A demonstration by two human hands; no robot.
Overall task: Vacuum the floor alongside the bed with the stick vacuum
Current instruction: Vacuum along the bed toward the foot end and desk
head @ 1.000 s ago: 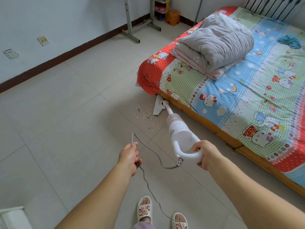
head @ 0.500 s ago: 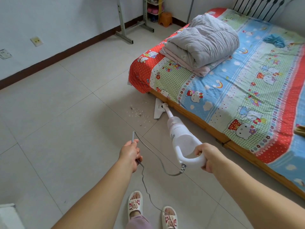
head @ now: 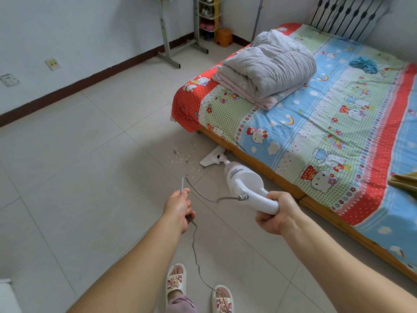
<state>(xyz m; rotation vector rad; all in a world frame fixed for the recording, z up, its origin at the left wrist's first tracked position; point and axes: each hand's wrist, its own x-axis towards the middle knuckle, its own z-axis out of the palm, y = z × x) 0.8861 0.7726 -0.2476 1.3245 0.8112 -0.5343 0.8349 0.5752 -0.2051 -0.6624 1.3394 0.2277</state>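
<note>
While the stick vacuum is gripped at its handle by the right hand, its floor head beside the bed frame, the cord pinched in the left hand is judged liable to snag the slippers, and the debris to be scattered.

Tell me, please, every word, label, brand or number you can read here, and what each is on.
None can be read.
Stick vacuum: a grey label with lines of print on the body, too small and blurred.
Floor head: faint marking along its edge, illegible.
Bed sheet: cartoon cats, rainbows and flowers only; no lettering shows.
</note>
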